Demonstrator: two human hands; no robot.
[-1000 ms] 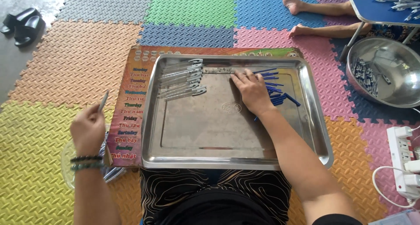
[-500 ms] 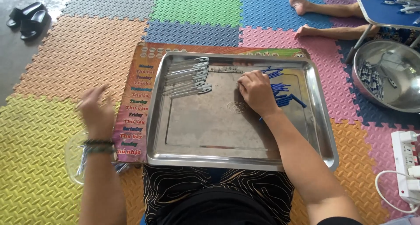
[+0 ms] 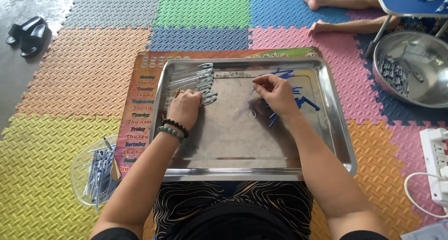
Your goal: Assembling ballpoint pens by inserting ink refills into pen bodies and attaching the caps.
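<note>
Left hand: the left hand [image 3: 185,107] is lying on the left part of the metal tray [image 3: 254,172], its fingers [image 3: 196,96] curling down onto the near end of the row of clear pen barrels [image 3: 193,81]; whether they are gripping one cannot be told.
Left wrist: two bead bracelets [image 3: 173,128], one dark and one green, are sitting around it.
Right hand: the right hand [image 3: 277,93] is resting at the upper middle of the tray, fingers [image 3: 259,82] pinching together at the tips over the blue pieces; what sits between the tips is too small to make out.
Pen barrels: they are lying side by side in the tray's upper left corner, grey tips pointing right.
Blue pieces: a loose scatter of small blue sticks [image 3: 298,102] is lying on the tray floor just beside and partly under the right hand.
Tray: it is sitting on a printed mat [image 3: 137,104] with coloured lines of text, just ahead of the person's lap.
Clear dish: a round clear dish [image 3: 81,177] holding blue-and-clear pens is standing on the yellow floor tile, left of the tray and near the left elbow.
Floor: coloured foam tiles [image 3: 88,76] are covering it.
Right side: a large metal bowl [image 3: 420,58] with small dark parts is lying well apart from the tray, and a white power strip [image 3: 436,160] is lying nearer.
Far edge: another person's bare feet [image 3: 322,11] are resting on the tiles; dark sandals [image 3: 25,34] are lying at far left.
</note>
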